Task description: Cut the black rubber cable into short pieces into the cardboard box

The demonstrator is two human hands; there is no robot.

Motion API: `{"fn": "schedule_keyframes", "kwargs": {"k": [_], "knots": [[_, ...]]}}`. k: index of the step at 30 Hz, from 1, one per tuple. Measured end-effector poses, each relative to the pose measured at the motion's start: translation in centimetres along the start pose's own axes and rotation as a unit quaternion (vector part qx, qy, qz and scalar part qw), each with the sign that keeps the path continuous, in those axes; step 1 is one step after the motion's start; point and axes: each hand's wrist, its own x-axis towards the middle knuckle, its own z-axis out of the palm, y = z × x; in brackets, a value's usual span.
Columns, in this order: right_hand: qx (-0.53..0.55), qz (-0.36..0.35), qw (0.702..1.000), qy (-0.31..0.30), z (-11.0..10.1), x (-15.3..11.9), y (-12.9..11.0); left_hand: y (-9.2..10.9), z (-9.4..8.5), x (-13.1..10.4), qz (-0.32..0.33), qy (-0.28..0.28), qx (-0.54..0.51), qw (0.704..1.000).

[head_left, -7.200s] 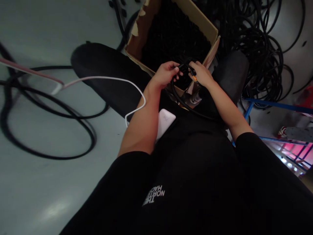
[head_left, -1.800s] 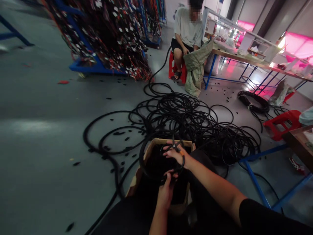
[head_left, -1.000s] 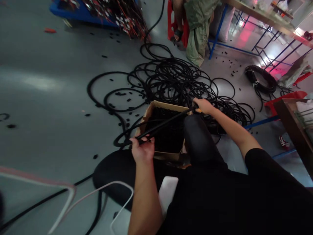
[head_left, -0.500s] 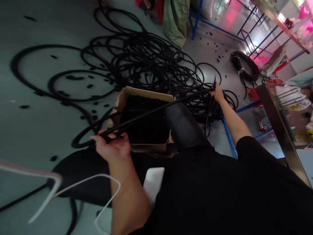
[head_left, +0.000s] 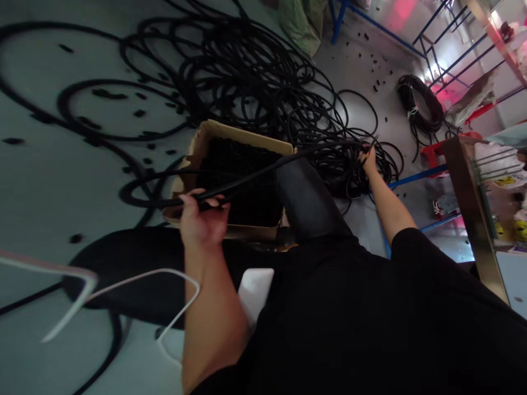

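Note:
My left hand (head_left: 203,222) is closed round strands of long black cable (head_left: 253,174); whether it is solid or hollow I cannot tell. From there the cable runs over a cardboard box (head_left: 251,133) to my right hand (head_left: 370,160), held out at arm's length. Orange shows between the closed right fingers and thin dark points stick out past them, like scissors (head_left: 374,141); details are small and blurred. The box holds a mass of dark pieces (head_left: 242,156). Left of my left hand the cable bends back in a loop (head_left: 130,192).
A big tangle of black cable (head_left: 247,66) covers the floor beyond the box, with short black pieces (head_left: 109,94) scattered around. A tied coil (head_left: 420,104) lies at the right near a table (head_left: 465,181). A white phone-like slab (head_left: 256,291) rests against my lap; a white cord (head_left: 164,270) crosses the lower left.
The view has shifted, so the floor and box appear higher. My left hand has moved slightly right along the box's near side, still gripping the cable. My right hand remains stretched out.

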Motion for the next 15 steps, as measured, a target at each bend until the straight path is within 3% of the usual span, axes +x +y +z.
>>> {"fn": "schedule_keyframes", "kwargs": {"k": [3, 7, 11, 15], "knots": [[0.071, -0.043, 0.993, 0.090, -1.9, 6.0, -3.2, -0.8, 0.8, 0.0, -0.006, -0.016, 0.019, 1.000], [0.072, -0.177, 0.979, 0.065, -5.2, 11.6, -7.9, -1.3, 2.1, -0.2, 0.000, -0.028, 0.008, 1.000], [0.035, -0.238, 0.970, 0.032, -7.0, 12.3, -10.2, -1.6, 3.4, -0.2, -0.011, -0.029, 0.002, 1.000], [0.004, -0.213, 0.977, 0.025, -7.0, 9.7, -10.0, -2.1, 3.5, 0.3, -0.002, -0.019, -0.010, 1.000]]}}
